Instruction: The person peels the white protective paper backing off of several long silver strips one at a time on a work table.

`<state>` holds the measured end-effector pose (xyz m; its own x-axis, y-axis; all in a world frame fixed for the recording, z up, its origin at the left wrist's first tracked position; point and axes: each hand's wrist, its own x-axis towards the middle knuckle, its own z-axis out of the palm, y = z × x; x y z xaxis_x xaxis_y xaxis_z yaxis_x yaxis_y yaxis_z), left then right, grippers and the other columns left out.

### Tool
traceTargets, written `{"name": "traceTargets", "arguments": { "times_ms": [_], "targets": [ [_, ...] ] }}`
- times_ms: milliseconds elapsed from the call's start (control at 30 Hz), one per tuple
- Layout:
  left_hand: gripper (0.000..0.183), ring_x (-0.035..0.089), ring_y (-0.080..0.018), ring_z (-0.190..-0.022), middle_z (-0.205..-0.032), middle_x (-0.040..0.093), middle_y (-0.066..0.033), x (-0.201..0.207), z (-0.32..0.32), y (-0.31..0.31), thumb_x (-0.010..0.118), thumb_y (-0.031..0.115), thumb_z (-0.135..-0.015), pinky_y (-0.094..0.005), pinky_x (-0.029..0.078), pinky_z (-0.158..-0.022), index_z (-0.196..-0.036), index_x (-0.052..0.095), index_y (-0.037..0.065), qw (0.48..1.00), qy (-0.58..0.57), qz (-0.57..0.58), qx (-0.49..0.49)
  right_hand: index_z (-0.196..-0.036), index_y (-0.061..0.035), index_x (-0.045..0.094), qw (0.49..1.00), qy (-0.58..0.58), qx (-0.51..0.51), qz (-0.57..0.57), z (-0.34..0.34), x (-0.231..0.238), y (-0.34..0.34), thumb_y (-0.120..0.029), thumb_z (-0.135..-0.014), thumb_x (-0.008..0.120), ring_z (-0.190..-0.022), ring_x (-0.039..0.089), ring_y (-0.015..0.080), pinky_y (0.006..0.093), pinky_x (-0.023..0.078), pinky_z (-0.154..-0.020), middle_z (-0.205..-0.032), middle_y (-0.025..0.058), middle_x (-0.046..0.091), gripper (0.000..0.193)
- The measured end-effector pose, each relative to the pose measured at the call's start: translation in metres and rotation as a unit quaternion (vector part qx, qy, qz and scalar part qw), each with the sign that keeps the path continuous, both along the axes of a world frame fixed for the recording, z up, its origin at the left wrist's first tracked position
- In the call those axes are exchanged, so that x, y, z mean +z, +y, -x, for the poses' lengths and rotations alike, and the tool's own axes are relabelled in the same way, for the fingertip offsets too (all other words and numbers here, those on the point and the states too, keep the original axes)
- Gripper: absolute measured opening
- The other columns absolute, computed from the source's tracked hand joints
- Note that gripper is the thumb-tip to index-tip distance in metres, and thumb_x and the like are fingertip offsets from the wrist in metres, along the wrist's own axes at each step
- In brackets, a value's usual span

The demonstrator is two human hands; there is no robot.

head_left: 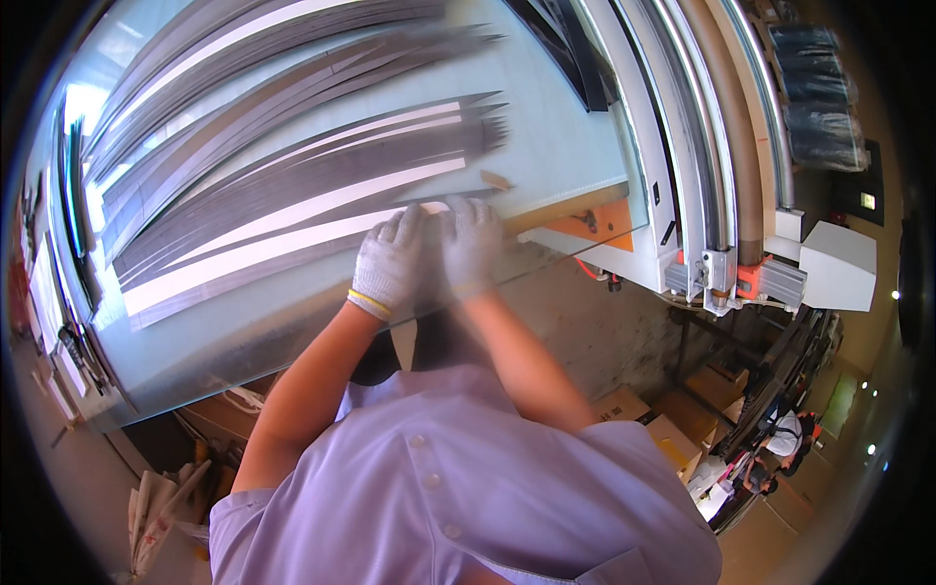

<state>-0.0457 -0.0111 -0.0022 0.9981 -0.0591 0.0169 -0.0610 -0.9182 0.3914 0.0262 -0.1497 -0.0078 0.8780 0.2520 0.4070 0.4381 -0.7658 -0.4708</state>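
My left hand [388, 255], in a white knit glove with a yellow cuff band, is near the glass table's front edge. Its fingers are bent together over the end of the nearest strip [263, 242], which is thin, pale and flat. Just to its right, my right hand [471, 252], also gloved, is smeared by motion. Its fingertips are at the same strip end, but their grip cannot be made out. Beyond both hands, long grey and white strips [322, 180] lie fanned in loose bundles, their right ends uneven. A small brown scrap [495, 180] lies beyond my right hand.
The glass-topped table [561, 146] ends just in front of me. A machine with long metal rails and rollers [702, 127] stands at the right. Cardboard boxes [673, 444] are at the lower right, with people [780, 448] beyond. Black-wrapped rolls [817, 97] are at the far right.
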Motion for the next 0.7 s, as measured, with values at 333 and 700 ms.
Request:
{"name": "traceTargets", "arguments": {
  "times_ms": [333,700],
  "targets": [
    [0.061,0.058,-0.0345,-0.118,-0.138,0.055,-0.0186,0.013,-0.001,-0.025,0.066,0.025,-0.085,-0.0484,0.048,-0.099,-0.139,0.055,-0.002,0.999,0.04,-0.02,-0.007,-0.096,-0.0123,0.068,0.998,0.007,0.056,0.016,-0.008,-0.022,-0.012,-0.008,-0.081,0.07,-0.089,0.062,0.0324,0.0475,0.051,-0.075,-0.094,0.0082,0.063,0.016],
    [0.054,0.055,-0.0367,-0.12,-0.136,0.057,-0.0152,0.011,-0.005,-0.002,0.071,0.02,-0.084,-0.0495,0.047,-0.102,-0.134,0.059,0.003,0.996,0.003,0.085,-0.011,-0.097,-0.0121,0.068,0.995,0.005,0.1,0.022,0.024,-0.011,-0.022,-0.007,-0.079,0.07,-0.089,0.06,0.0333,0.047,0.049,-0.077,-0.096,0.0082,0.062,0.018]
  ]
}}
